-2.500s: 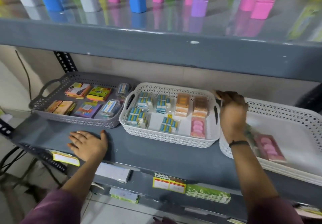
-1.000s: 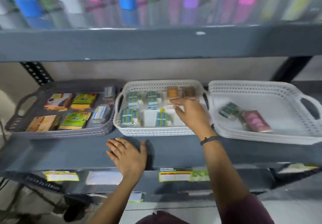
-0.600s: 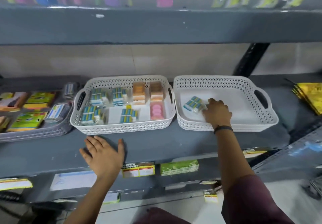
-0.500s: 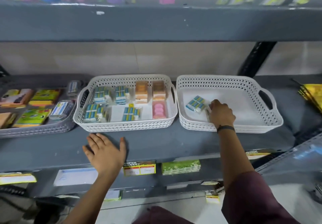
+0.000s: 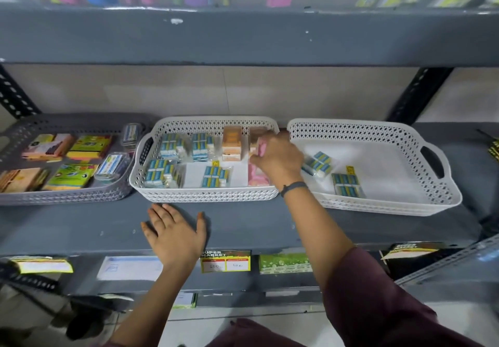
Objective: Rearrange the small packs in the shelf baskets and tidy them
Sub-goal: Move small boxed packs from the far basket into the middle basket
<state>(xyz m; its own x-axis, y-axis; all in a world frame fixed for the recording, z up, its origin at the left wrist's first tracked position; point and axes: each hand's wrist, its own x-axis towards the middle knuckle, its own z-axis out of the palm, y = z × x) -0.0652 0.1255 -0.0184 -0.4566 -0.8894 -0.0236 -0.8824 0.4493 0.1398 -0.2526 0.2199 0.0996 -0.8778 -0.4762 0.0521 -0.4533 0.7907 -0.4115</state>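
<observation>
Three baskets stand on the grey shelf. The middle white basket (image 5: 205, 196) holds several blue-and-white packs (image 5: 215, 176), two orange packs (image 5: 231, 142) and a pink pack (image 5: 258, 176). My right hand (image 5: 278, 158) reaches over its right side, fingers closed on a second pink pack (image 5: 261, 146). The right white basket (image 5: 388, 206) holds two blue-and-white packs (image 5: 348, 184), one beside my wrist. My left hand (image 5: 174, 234) lies flat on the shelf (image 5: 81, 227) in front of the middle basket, fingers spread, holding nothing.
A grey basket (image 5: 62, 198) at the left holds colourful flat packs. Price labels (image 5: 225, 261) hang on the shelf's front edge. The upper shelf (image 5: 243, 35) overhangs closely, with coloured bottles on it. A black upright (image 5: 415, 95) stands at the back right.
My right hand left the right basket and moved left into the middle basket with a pink pack in it. A second blue-and-white pack now shows in the right basket. My left hand stayed put.
</observation>
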